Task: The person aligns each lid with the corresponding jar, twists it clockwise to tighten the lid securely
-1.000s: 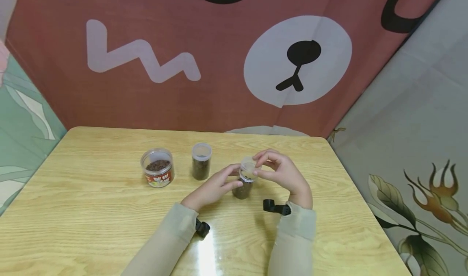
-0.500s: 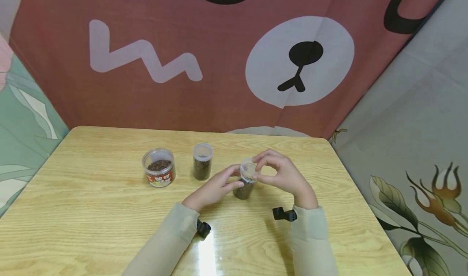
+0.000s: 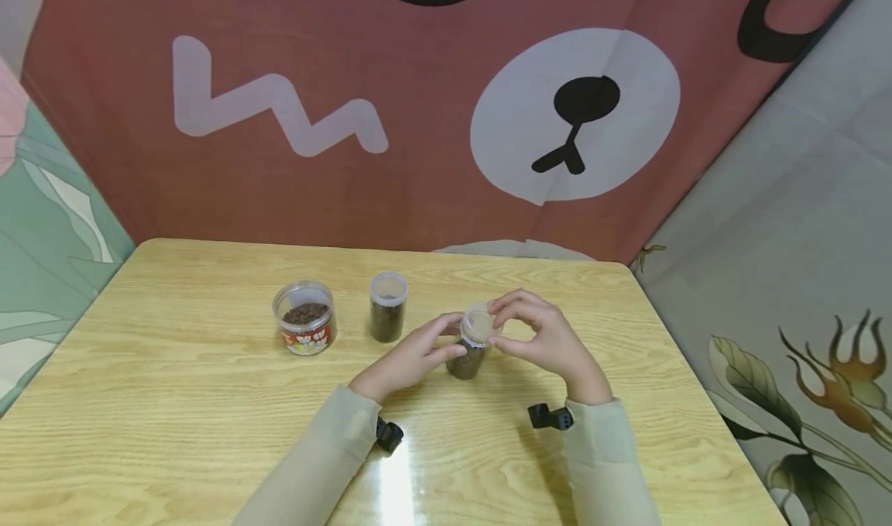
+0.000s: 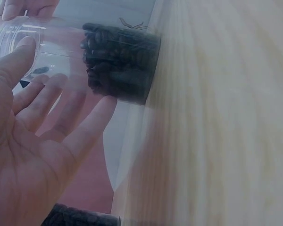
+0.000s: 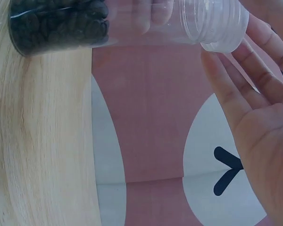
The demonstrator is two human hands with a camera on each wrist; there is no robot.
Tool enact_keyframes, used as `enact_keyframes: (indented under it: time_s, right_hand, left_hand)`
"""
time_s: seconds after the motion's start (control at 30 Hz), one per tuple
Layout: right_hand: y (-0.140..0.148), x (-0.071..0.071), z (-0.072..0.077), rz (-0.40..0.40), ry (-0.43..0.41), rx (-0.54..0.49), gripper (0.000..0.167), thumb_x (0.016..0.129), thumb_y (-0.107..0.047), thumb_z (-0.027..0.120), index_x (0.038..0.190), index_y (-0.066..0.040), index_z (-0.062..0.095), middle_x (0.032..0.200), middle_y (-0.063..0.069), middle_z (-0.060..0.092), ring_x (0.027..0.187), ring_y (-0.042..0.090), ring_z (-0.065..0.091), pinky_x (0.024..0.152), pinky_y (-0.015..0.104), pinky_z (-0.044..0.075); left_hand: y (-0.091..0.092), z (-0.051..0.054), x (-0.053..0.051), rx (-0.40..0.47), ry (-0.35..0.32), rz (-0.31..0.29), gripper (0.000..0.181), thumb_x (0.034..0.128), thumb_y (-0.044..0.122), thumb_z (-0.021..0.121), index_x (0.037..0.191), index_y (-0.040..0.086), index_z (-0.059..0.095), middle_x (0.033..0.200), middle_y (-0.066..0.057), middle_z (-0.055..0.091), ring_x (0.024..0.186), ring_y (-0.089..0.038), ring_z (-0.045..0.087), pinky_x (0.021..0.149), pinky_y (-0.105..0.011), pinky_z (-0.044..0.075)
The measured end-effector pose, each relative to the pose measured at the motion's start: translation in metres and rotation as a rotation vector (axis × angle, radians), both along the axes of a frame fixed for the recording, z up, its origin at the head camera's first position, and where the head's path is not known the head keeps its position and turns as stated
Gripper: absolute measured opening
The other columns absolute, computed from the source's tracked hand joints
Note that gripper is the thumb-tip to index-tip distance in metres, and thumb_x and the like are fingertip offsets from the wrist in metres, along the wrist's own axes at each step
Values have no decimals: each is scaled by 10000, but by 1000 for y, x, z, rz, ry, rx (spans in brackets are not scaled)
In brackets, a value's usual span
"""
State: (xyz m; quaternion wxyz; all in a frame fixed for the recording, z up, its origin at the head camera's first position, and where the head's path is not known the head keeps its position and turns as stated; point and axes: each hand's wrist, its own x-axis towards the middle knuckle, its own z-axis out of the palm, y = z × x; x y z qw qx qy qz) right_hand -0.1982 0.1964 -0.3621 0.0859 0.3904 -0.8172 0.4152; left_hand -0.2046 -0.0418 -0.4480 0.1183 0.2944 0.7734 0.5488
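Note:
A clear plastic jar (image 3: pixel 465 362) stands upright on the table, its lower half filled with dark, bean-like pieces (image 4: pixel 120 63). My left hand (image 3: pixel 411 359) holds the jar near its neck, thumb on the near side and fingers on the far side. Over the mouth sits a translucent screw lid (image 5: pixel 224 26). Thumb and fingers of my right hand (image 3: pixel 547 344) pinch this lid by its right edge. In the right wrist view the lid meets the jar's threaded neck; how tightly it fits, I cannot tell.
To the left stands a second clear jar (image 3: pixel 387 321) with dark contents and a whitish lid. Farther left is a wide tub (image 3: pixel 307 332) with a red label, holding brown pieces. A printed cloth (image 3: pixel 418 193) hangs along the wooden table's (image 3: pixel 174 417) back edge.
My right wrist and forearm have swung to the right and slightly nearer, while the fingers stay at the lid. My left hand keeps its hold on the jar.

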Motion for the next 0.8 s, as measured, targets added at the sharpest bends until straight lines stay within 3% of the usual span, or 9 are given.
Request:
enact_keyframes:
  time_s: [0.17, 0.37, 0.53, 0.67, 0.8]
  right_hand:
    - [-2, 5, 6, 11, -13, -13, 238, 754, 134, 826, 877, -4, 675, 1068, 231, 663, 1047, 371, 635, 979, 275, 506]
    - [-1, 5, 2, 28, -9, -40, 248, 738, 168, 817, 864, 11, 671, 1046, 246, 657, 1017, 382, 641, 977, 210, 488]
    - [2, -2, -10, 49, 9, -63, 282, 717, 207, 803, 868, 15, 664, 1041, 243, 649, 1012, 395, 636, 988, 210, 490]
    - [7, -11, -24, 47, 16, -56, 314, 719, 177, 823, 901, -39, 686, 1074, 193, 658, 1035, 348, 641, 1001, 239, 490]
    - [9, -14, -28, 51, 17, -54, 353, 733, 126, 845, 984, -75, 698, 1132, 152, 650, 1067, 290, 635, 1018, 299, 506]
  left_hand:
    - [1, 0, 0, 2, -5, -6, 607, 1064, 316, 549, 1582, 104, 312, 1521, -100, 472, 1418, -289, 434, 1128, -499, 415]
    - [2, 0, -1, 4, -2, -7, 591, 1066, 312, 547, 1578, 116, 324, 1515, -91, 481, 1415, -285, 439, 1129, -491, 414]
    - [2, -1, -1, 16, 8, -11, 581, 1067, 299, 547, 1575, 119, 330, 1510, -94, 486, 1413, -302, 439, 1128, -510, 411]
    - [1, -1, -1, 13, 3, -7, 579, 1065, 299, 549, 1575, 131, 332, 1509, -88, 488, 1412, -301, 439, 1126, -511, 414]
    - [0, -2, 0, 9, 7, 1, 571, 1059, 288, 562, 1568, 140, 348, 1499, -80, 503, 1407, -292, 447, 1127, -501, 415]
